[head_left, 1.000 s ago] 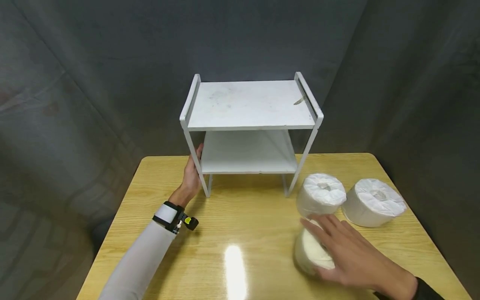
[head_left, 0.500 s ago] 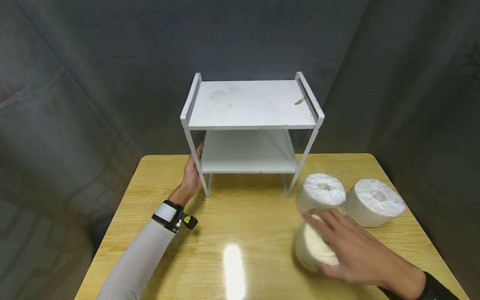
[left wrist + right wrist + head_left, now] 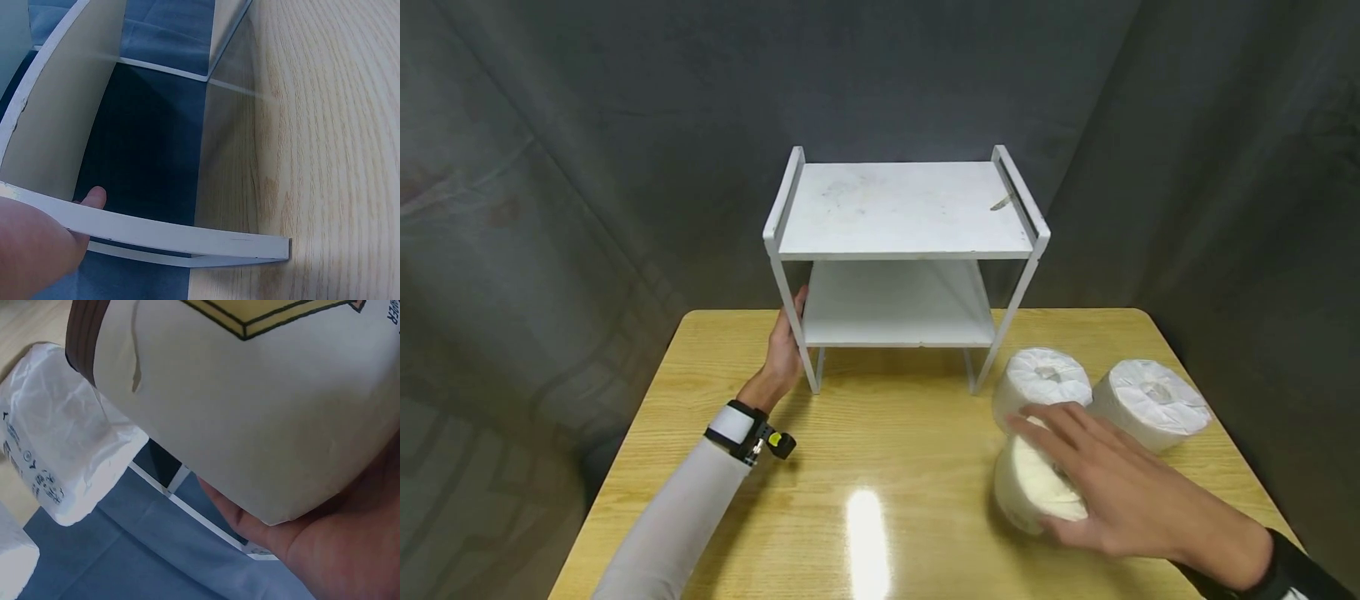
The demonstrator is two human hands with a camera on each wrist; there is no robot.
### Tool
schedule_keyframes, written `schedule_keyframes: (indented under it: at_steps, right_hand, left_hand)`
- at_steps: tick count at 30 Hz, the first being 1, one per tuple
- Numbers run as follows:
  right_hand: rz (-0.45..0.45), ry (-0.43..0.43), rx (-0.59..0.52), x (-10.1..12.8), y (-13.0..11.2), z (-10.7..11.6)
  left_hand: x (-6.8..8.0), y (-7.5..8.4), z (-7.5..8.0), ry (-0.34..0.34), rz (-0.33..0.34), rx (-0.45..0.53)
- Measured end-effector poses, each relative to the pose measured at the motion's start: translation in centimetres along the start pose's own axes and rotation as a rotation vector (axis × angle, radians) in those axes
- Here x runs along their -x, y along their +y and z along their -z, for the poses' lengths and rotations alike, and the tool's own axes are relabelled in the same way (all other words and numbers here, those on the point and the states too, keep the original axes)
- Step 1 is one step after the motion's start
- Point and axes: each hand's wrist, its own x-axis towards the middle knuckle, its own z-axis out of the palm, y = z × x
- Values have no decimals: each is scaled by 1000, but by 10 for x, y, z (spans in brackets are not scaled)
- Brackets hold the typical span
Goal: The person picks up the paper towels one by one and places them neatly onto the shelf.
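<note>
White roll (image 3: 1033, 492) under spread right-hand fingers (image 3: 1045, 421).

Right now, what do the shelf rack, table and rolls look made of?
Shelf rack: probably painted wood or board, matte white, scuffed top. Table: wood or wood-look laminate, glossy, showing grain and a light glare. Rolls: paper, each wrapped in crinkled white printed film.

Overhead light glares off the table (image 3: 867, 508); dim backdrop, wrist views curve at edges.

White wrapped paper roll (image 3: 1033, 496), upright on table, nearest front edge
</note>
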Motion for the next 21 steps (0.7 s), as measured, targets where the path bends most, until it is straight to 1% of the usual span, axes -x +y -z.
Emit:
schedule_keyframes:
  at_steps: [6, 13, 17, 21]
  right_hand:
    - [35, 7, 12, -4, 2, 8]
    - [76, -40, 46, -10, 7, 18]
    - [86, -53, 58, -13, 9, 26]
    - [94, -62, 74, -15, 10, 35]
  left_hand:
    - [0, 0, 1, 5, 8, -4]
    - [3, -1, 3, 20, 16, 19]
    - [4, 0, 3, -1, 13, 12]
    - [1, -1, 1, -16, 11, 17]
